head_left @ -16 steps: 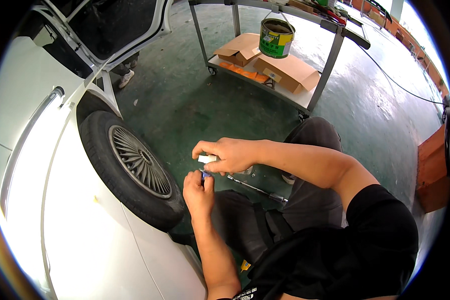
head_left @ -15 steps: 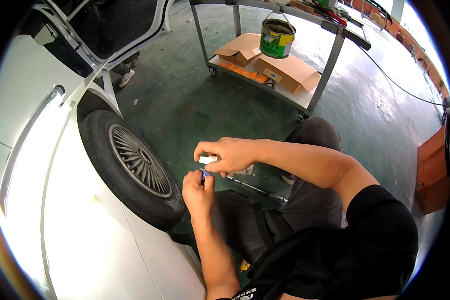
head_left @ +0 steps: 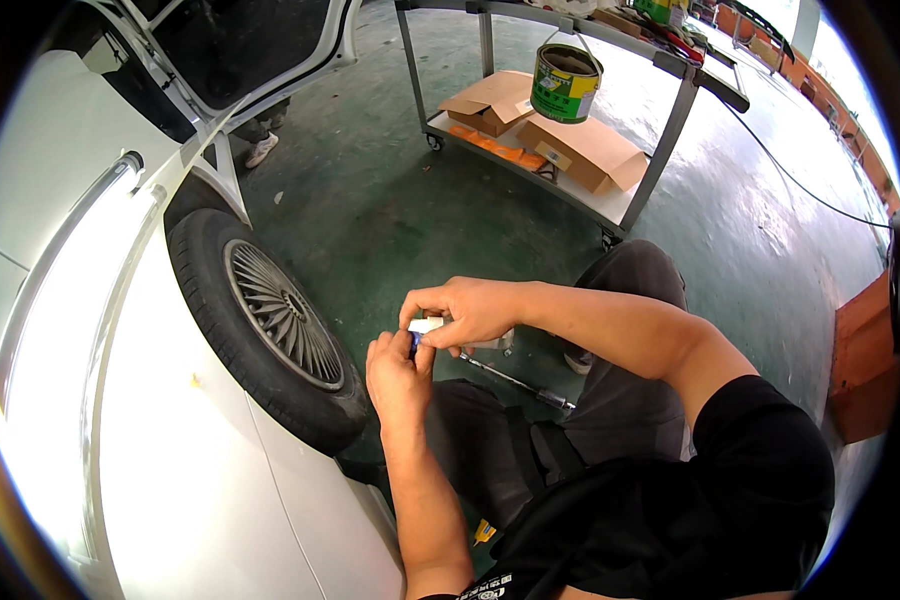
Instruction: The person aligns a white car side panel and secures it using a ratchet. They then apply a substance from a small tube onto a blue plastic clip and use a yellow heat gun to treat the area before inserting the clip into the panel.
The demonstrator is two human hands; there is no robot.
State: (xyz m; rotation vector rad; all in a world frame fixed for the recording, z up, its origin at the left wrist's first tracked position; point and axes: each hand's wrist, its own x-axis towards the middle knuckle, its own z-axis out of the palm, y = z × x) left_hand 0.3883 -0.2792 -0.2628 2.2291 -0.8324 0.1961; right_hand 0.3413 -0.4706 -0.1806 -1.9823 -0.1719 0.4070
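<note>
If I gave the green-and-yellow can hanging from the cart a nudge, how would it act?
The can would probably swing rather than slide, since it hangs from the cart. Its smooth, round wall looks stiff, so I'd expect little give. Its top appears open, so anything loose inside might spill if it tipped.

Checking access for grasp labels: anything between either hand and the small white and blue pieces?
Nothing visible. The right hand holds the white piece; the left hand pinches the blue piece close by, though fingers partly hide both. The metal rod tool lies off to the right, not between.
</note>
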